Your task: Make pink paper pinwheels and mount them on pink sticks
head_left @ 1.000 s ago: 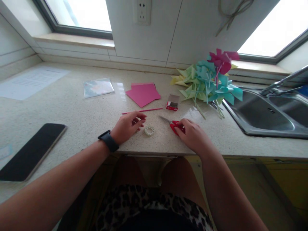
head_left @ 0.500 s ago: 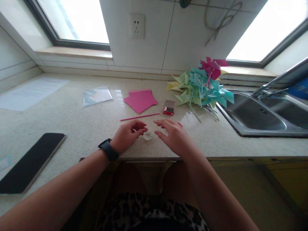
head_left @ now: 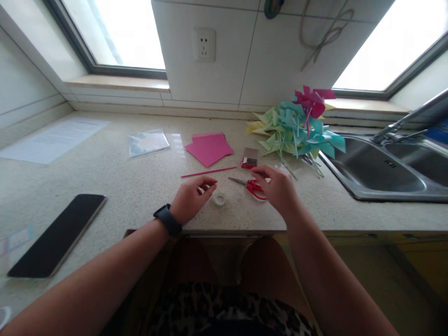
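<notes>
My left hand [head_left: 194, 198] hovers low over the counter, thumb and fingertips drawn together in a pinch. Whatever may be between them is too small to see. Just right of those fingertips lies a small white ring, like a roll of tape [head_left: 220, 199]. My right hand [head_left: 276, 186] is over the handles of the red-handled scissors [head_left: 241, 180], fingers curved and thumb slightly apart, with nothing visible in them. Its fingertips are close to the front of a small red box with a clear top [head_left: 249, 161]. Beyond my left hand lies a thin pink stick [head_left: 209, 172].
Pink paper sheets [head_left: 210, 149] lie at mid-counter, a clear packet [head_left: 149, 143] left of them. Several paper pinwheels [head_left: 297, 126] are heaped at the back right beside the steel sink [head_left: 378, 172]. A dark phone [head_left: 59, 235] and a printed sheet [head_left: 52, 140] lie at the left.
My right hand has moved right and away from the white ring, uncovering the scissors, and its fingers have curled in. My left hand stays beside the ring. The view has shifted slightly.
</notes>
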A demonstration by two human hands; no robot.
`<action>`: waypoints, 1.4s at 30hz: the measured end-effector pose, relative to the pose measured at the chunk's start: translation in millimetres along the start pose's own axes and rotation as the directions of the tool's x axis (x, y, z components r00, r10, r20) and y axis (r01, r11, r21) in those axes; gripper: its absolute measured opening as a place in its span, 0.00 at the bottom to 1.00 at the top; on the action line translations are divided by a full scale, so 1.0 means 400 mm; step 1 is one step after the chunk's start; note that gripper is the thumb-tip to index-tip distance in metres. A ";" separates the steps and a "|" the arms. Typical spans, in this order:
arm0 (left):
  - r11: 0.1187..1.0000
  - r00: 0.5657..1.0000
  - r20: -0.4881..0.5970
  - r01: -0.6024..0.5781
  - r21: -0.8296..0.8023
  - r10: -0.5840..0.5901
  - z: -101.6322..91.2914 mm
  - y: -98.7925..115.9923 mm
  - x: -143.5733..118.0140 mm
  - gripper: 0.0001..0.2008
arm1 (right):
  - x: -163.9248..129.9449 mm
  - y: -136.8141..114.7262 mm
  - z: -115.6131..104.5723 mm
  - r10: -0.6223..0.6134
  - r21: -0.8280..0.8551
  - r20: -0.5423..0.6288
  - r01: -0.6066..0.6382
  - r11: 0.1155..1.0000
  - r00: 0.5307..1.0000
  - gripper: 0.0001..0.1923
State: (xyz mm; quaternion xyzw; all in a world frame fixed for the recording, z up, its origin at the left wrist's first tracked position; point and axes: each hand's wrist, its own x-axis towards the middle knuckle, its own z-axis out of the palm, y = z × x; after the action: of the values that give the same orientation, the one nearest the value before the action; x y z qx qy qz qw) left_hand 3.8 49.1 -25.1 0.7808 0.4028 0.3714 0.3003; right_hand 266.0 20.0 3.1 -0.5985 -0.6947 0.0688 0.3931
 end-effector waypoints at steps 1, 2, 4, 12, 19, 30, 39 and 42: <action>0.999 1.000 -0.002 -0.016 0.046 0.016 -0.002 0.004 0.000 0.08 | 0.010 0.032 -0.014 0.041 -0.023 -0.040 -0.042 0.999 0.998 0.07; 0.995 0.999 0.004 -0.034 0.090 0.034 -0.003 0.008 0.000 0.08 | 0.020 0.063 -0.025 0.083 -0.042 -0.085 -0.086 0.995 0.993 0.08; 0.984 0.998 0.027 -0.068 0.166 0.064 -0.004 0.016 -0.002 0.07 | 0.034 0.118 -0.043 0.149 -0.067 -0.143 -0.159 0.985 0.978 0.10; 0.959 0.993 0.077 -0.103 0.265 0.085 0.001 0.022 -0.010 0.08 | 0.020 0.151 -0.057 0.179 -0.123 -0.163 -0.199 0.972 0.970 0.11; 0.989 0.994 0.064 -0.091 0.120 0.084 -0.002 0.024 -0.009 0.06 | -0.059 -0.027 0.026 0.085 0.075 0.103 -0.092 0.993 0.991 0.10; 0.989 0.990 0.056 -0.124 -0.075 0.129 0.000 0.027 -0.020 0.08 | -0.083 -0.104 0.074 -0.028 0.188 0.210 -0.012 0.982 0.977 0.04; 0.987 0.989 0.069 -0.124 -0.106 0.132 0.004 0.018 -0.022 0.11 | -0.076 -0.105 0.026 -0.105 0.051 0.221 0.096 0.994 0.970 0.03; 0.989 0.991 0.067 -0.111 -0.097 0.118 0.004 0.014 -0.019 0.12 | -0.050 -0.054 -0.012 -0.070 -0.069 0.188 0.084 0.994 0.980 0.04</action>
State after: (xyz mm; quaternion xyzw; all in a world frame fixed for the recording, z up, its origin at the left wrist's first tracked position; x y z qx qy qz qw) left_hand 4.2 39.5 -24.3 0.8008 0.3286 0.3777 0.3288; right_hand 251.9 -5.5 9.4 -0.5766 -0.7531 0.0823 0.3057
